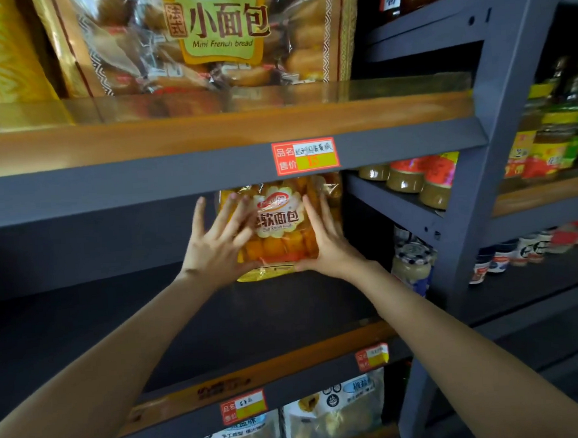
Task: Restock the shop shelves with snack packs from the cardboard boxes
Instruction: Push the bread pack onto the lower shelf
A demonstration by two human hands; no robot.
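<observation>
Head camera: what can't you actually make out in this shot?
- Cardboard boxes: none in the head view.
- Bread pack: its left part hidden by the left hand, its right edge by the right hand.
- Price tag: handwriting and price too blurred to read.
- Jars at right: labels blurred.
- Big bread bag: top cut off by the frame.

Premises: retail shop, grocery type. Evidence: grey metal shelving (231,168) with wooden edge strips; red-and-yellow price label (306,156) on the shelf front; bagged bread (204,39) stocked above; jars of sauce (409,179) ranked on the right-hand rack (496,107); packaged snacks (331,414) below.
</observation>
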